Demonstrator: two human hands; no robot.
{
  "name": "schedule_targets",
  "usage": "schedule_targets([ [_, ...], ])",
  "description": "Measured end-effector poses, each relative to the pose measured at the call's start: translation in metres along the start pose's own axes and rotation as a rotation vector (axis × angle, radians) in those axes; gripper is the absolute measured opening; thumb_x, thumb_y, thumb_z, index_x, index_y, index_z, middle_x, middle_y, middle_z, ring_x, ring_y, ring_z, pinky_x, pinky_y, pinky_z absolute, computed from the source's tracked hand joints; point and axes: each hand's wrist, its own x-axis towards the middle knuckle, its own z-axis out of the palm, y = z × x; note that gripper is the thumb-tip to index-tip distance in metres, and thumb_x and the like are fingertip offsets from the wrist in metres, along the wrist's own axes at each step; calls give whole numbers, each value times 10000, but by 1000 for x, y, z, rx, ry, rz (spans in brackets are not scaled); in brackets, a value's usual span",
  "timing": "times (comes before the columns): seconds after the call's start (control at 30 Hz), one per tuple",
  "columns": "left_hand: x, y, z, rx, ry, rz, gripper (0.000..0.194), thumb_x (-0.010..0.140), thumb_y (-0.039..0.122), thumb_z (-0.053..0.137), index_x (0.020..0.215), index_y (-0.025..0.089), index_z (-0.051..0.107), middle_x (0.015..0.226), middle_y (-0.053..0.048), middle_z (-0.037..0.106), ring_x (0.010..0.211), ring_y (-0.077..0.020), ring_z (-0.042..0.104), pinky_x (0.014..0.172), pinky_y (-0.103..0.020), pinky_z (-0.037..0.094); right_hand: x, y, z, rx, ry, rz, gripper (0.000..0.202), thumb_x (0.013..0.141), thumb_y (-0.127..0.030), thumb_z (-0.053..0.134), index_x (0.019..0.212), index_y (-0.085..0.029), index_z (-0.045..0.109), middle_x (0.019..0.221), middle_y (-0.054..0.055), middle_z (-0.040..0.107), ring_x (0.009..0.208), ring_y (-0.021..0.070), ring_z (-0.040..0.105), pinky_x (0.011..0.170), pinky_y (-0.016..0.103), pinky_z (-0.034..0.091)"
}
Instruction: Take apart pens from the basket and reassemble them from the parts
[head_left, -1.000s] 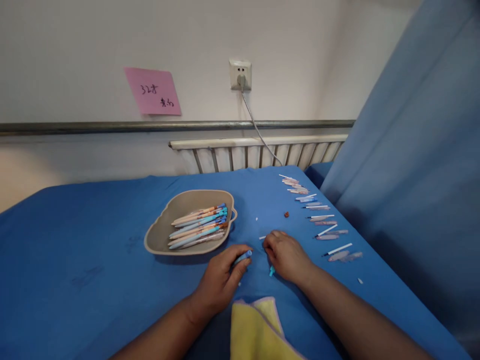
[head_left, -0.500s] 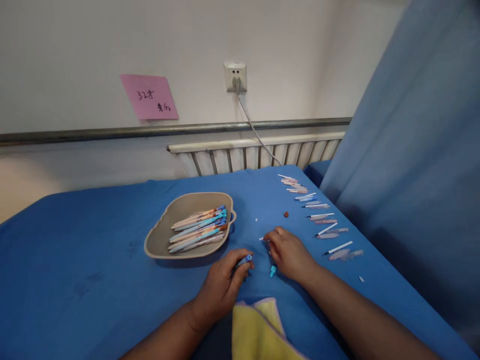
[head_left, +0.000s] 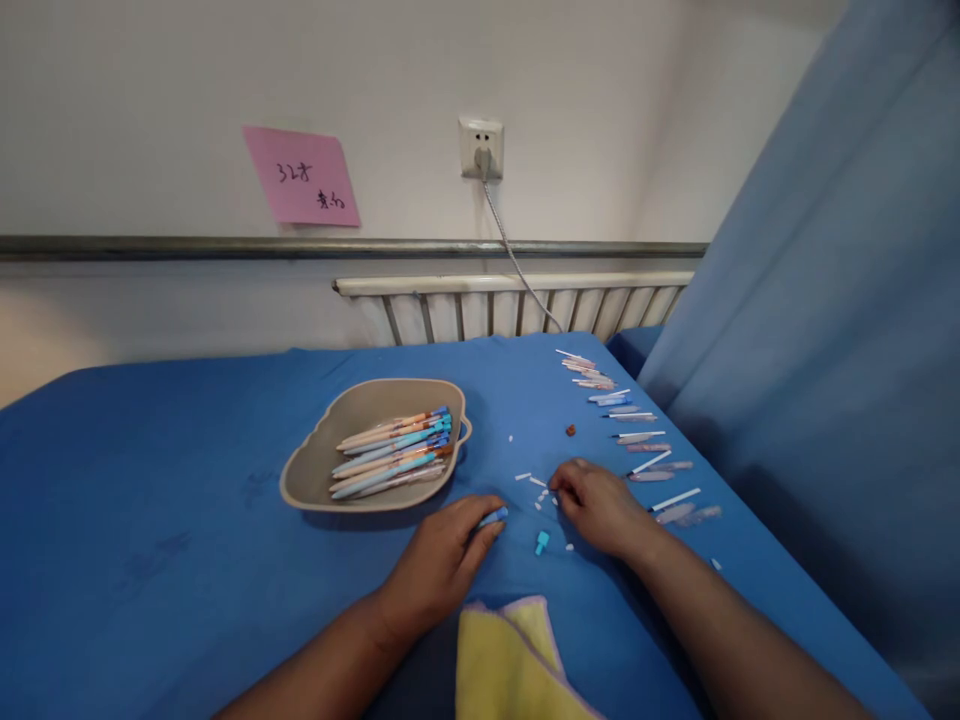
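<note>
My left hand (head_left: 448,552) is closed round a blue pen part (head_left: 493,517), whose end sticks out between thumb and forefinger. To its right, my right hand (head_left: 596,503) has its fingertips pressed together just above the blue cloth, beside several small white pieces (head_left: 541,496); what they hold, if anything, is hidden. A turquoise clip piece (head_left: 542,542) lies between my hands. Pens with blue, turquoise and brown ends (head_left: 394,455) fill part of a beige basket (head_left: 304,490) at the left.
Refills and clear pen parts (head_left: 675,505) lie in a row along the right edge. A small brown piece (head_left: 571,430) sits behind my right hand. Nearest me is a yellow cloth (head_left: 499,665). A blue curtain (head_left: 825,350) hangs at the right.
My right hand has moved to the right, off the small white pieces, which now show. My left hand keeps its hold on the blue part, now tilted flatter. The view has shifted slightly.
</note>
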Motion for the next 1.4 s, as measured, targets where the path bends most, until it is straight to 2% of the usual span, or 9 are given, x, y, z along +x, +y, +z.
schedule_targets([
  [0.13,2,-1,1,16,-46,-13,243,903,302,455,1073,229,613,941,-29,680,881,-167,626,802,-265,476,1,0,1,-8,-7,3,121,821,-152,513,888,-185,608,869,35,621,816,149,567,728,236,376],
  [0.47,3,-1,1,12,-49,-23,262,904,317,449,1077,222,622,990,-45,690,919,-179,629,842,-283,477,2,-6,0,-181,-37,-66,141,864,-167,474,909,-185,607,888,59,630,852,178,565,752,263,361],
  [0.63,3,-2,2,27,-64,-29,260,906,317,452,1085,220,613,1023,-41,684,947,-177,625,856,-280,469,0,-7,0,-171,-18,-80,175,856,-162,465,966,-185,598,903,62,632,868,181,571,764,260,359],
  [0.8,3,-2,1,26,-75,-40,261,909,313,449,1090,216,609,1016,-38,684,948,-173,624,857,-278,467,-1,-6,0,-121,8,-69,140,841,-157,470,917,-183,584,889,51,643,834,168,580,730,248,359],
  [1.0,3,-2,1,34,-94,-50,266,910,313,447,1096,216,610,1036,-43,681,971,-179,617,872,-286,462,1,0,1,12,7,34,93,857,-208,489,896,-193,572,805,17,666,735,141,595,626,226,340],
  [1.23,4,-1,0,29,-112,-46,263,914,314,440,1096,220,606,1042,-37,678,974,-174,610,874,-284,453,2,4,2,84,11,17,149,872,-236,473,806,-195,600,741,4,646,675,130,566,598,222,339],
  [1.4,4,-1,1,29,-121,-41,256,914,307,443,1092,222,608,1037,-36,678,966,-170,610,868,-276,450,8,-2,6,42,108,-13,123,861,-241,505,897,-189,610,878,36,627,815,152,568,708,235,379],
])
